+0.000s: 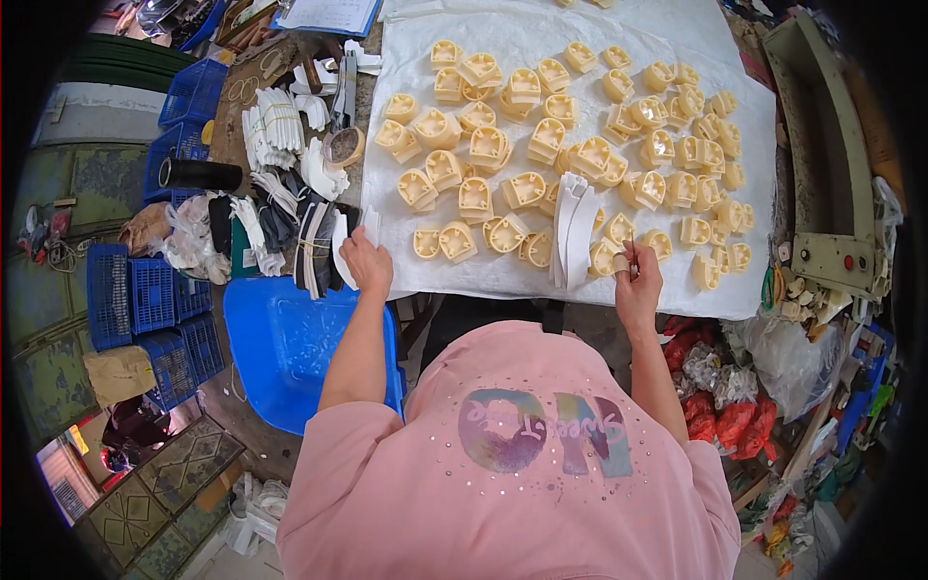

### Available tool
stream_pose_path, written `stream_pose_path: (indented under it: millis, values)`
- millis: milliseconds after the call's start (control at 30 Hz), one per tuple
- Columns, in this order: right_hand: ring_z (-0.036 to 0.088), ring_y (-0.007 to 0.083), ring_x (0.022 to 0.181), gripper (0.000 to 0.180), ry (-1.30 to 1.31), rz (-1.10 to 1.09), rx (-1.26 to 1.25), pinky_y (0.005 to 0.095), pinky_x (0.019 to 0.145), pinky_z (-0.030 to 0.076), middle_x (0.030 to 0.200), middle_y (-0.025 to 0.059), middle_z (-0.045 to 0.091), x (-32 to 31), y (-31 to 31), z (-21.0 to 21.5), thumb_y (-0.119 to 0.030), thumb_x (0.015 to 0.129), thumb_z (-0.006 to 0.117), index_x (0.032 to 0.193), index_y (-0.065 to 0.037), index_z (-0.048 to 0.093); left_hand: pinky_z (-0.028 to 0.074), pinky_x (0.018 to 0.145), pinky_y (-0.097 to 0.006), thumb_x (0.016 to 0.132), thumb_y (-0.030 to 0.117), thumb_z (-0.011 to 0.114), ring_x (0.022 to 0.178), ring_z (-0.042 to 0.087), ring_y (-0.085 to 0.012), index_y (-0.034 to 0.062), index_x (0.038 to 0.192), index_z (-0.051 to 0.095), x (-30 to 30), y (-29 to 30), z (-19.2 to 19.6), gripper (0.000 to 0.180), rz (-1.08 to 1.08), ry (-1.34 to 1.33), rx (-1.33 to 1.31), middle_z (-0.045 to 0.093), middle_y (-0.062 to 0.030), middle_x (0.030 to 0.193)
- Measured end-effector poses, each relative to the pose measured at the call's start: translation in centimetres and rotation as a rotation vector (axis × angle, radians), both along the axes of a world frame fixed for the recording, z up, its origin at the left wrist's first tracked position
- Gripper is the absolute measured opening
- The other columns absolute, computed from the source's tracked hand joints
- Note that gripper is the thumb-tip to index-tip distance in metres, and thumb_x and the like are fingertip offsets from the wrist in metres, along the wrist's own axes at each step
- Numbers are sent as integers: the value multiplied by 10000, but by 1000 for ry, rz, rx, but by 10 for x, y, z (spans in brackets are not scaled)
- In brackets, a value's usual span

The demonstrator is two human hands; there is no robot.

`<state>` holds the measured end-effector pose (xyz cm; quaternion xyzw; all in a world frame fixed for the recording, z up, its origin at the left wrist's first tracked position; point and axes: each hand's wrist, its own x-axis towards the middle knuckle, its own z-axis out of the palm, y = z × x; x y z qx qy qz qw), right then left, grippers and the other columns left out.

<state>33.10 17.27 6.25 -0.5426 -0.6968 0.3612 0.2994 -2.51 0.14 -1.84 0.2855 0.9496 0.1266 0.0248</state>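
My left hand grips a thin white curved strip at the left edge of the white sheet. My right hand is closed on a small thin tool, its tip near the cream plastic parts. Several cream moulded plastic parts lie spread over the sheet. A small stack of white curved strips lies between my hands, among the parts.
A blue tray sits below my left arm. Bundles of white and dark strips lie left of the sheet. Blue crates stand far left. A grey metal machine is at right, with plastic bags below.
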Motion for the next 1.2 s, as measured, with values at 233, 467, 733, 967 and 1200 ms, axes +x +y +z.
stream_pose_path:
  millis: [233, 467, 733, 967, 1200]
  values:
    - [476, 146, 678, 152, 23, 0, -41, 247, 543, 406, 779, 62, 483, 4, -2, -6, -31, 826, 543, 974, -1, 559, 385, 848, -402, 654, 11, 613, 995, 434, -355, 33, 1111, 470, 1, 7, 16, 479, -12, -50, -61, 480, -179, 997]
    - [515, 210, 775, 215, 21, 75, -58, 291, 644, 430, 867, 103, 513, 0, 3, 17, -7, 830, 511, 1042, -3, 547, 396, 835, -409, 648, 22, 616, 946, 484, -356, 20, 1112, 502, 10, 18, 60, 478, -25, 33, 84, 503, -174, 991]
    - [549, 277, 824, 488, -45, 582, 11, 370, 657, 456, 901, 86, 527, -50, -10, 94, 80, 678, 490, 1119, -120, 554, 453, 627, -270, 846, 60, 481, 660, 537, -126, -15, 1131, 498, 107, 80, 152, 295, -349, -962, 476, 561, -71, 743]
    - [569, 208, 784, 391, -210, 558, 180, 333, 555, 475, 824, 43, 528, -56, -7, 111, 25, 685, 543, 1040, -133, 587, 420, 534, -229, 914, 125, 411, 562, 501, -115, -2, 1187, 425, 154, 98, 168, 301, -542, -1413, 549, 532, -56, 711]
    - [573, 227, 742, 409, -25, 497, 136, 329, 536, 476, 837, 61, 526, -47, -5, 96, 72, 670, 509, 1029, -115, 572, 379, 470, -219, 938, 206, 379, 537, 452, -80, 25, 1047, 451, 165, 104, 166, 224, -593, -1540, 518, 472, -27, 661]
